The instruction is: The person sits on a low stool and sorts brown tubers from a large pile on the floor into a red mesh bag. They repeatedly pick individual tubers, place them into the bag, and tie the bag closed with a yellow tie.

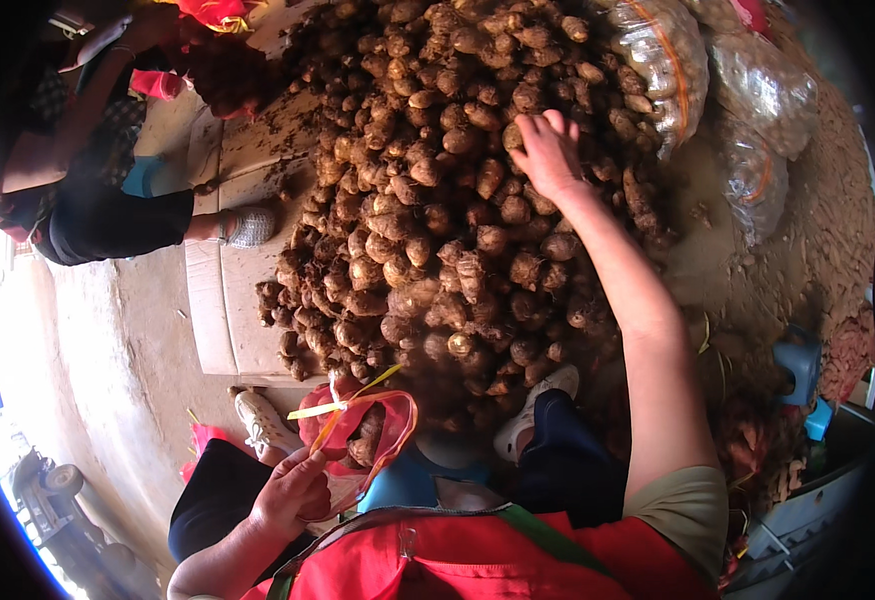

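A large heap of soil-covered taro corms [407, 247] spreads in front of me. My right hand [550, 154] reaches to the upper right part of the heap. Its thumb and forefinger lie on either side of a rounded taro corm [512, 137]; the other fingers are partly hidden behind the hand. Low in the view, my left hand [295, 484] grips the rim of a red mesh bag [404, 420]. The bag's mouth gapes, and a few brown corms [366, 442] show inside. A yellow tie strip [317, 410] hangs at the bag's rim.
Filled clear plastic sacks [764, 90] stand at the upper right. Flattened cardboard [209, 315] lies under the heap's left edge. Another person's shod foot [248, 227] rests there. A blue plastic jug [794, 364] is at the right; a blue stool [400, 480] shows beneath me.
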{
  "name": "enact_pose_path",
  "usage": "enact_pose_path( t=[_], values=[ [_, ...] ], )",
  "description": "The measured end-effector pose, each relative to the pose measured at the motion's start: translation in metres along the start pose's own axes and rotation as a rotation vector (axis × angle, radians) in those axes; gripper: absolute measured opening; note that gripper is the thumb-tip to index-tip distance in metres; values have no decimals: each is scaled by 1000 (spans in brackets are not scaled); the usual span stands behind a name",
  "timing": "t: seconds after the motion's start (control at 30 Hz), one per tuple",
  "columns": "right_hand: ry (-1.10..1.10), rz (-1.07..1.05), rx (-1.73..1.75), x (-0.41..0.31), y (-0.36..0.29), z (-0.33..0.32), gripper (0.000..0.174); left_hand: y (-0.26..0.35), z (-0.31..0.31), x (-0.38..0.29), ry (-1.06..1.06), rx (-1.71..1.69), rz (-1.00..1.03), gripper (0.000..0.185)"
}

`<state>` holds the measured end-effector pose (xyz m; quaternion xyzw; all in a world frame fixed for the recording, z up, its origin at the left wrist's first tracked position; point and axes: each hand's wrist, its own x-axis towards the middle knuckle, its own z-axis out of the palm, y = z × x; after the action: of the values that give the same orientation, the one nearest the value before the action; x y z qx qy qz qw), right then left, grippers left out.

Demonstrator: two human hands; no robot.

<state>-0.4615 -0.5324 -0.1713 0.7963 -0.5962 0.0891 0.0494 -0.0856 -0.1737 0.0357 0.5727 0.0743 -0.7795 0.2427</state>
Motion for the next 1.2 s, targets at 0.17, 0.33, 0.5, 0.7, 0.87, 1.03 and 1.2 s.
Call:
enact_pose_path(
  t=[0.17, 0.33, 0.5, 0.7, 0.87, 1.03, 1.2],
  values=[
    [-20, 89, -214, 16, -27, 14, 63, 0, 4, 2, 17, 39, -4, 24],
    [-120, -32, -285, 20, -20, 11, 55, 2, 4, 1, 15, 44, 9, 25],
    [-130, 21, -119, 4, -12, 7, 67, 1, 2, -1, 19, 32, 12, 26],
    [47, 87, 237, 1, 8, 5, 57, 2, 5, -2, 13, 17, 41, 26],
    [-10, 299, 1663, -44, 32, -15, 30, 5, 9, -1, 4, 22, 15, 26],
    [-198, 453, 2257, -62, 24, -17, 42, 4, 12, 1, 3, 58, 20, 27],
    [-499, 675, 2356, -64, 20, -8, 46, 3, 14, 3, 13, 59, 12, 28]
  ],
)
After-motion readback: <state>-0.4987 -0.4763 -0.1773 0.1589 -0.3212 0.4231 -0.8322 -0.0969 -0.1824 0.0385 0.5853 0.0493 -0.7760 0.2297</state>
